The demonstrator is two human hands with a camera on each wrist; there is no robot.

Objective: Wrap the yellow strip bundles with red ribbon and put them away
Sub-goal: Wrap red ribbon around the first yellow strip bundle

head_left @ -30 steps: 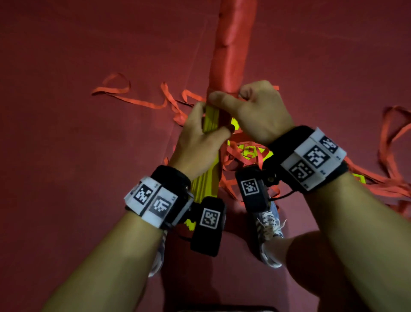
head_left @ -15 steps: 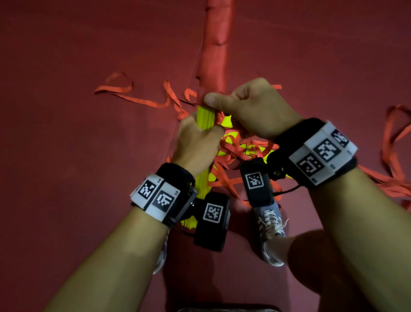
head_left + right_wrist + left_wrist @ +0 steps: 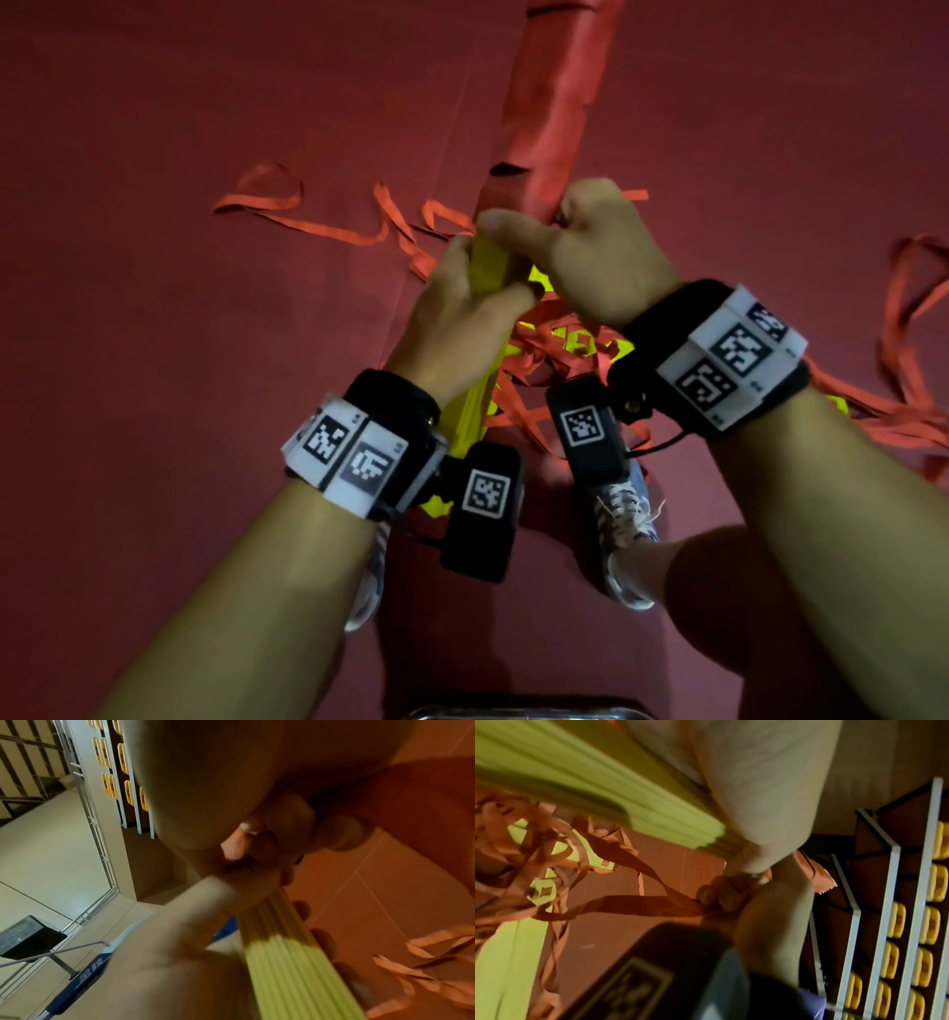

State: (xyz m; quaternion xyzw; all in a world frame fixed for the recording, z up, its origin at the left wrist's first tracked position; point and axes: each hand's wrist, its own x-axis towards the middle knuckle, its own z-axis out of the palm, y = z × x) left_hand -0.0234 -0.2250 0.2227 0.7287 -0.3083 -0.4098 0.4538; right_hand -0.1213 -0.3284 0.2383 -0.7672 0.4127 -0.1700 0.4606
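Head view: the person stands over a red floor (image 3: pixel 154 308) and holds one yellow strip bundle (image 3: pixel 493 270) clear of it, roughly over the middle of the floor area shown, long axis pointing away from the body. The far length of the bundle is sheathed in red ribbon (image 3: pixel 549 118); the near length is bare yellow. The left hand (image 3: pixel 452 329) is clenched round the bare part just behind the wrap line, evidently to stop the strips fanning out or sliding on one another. The right hand (image 3: pixel 601 257) sits at the wrap line itself, thumb laid across the bundle and fingers curled on the ribbon; in my judgement this pins the last turn so that tension is not lost. Left wrist view confirms it: a run of ribbon rises from the heap below into the right hand's fingertips (image 3: pixel 721 896), and a short cut tail sticks out beyond them. Right wrist view shows the ribbon nipped against the bundle, though it is blurred. A loose ribbon heap (image 3: pixel 308 228) lies on the floor beneath and beside the hands, with spare yellow strips (image 3: pixel 583 342) partly buried in it, presumably left within reach for feeding. Shoes (image 3: pixel 624 514) stand near the lower edge. Assessment: wrapping is part done; nothing is put away.
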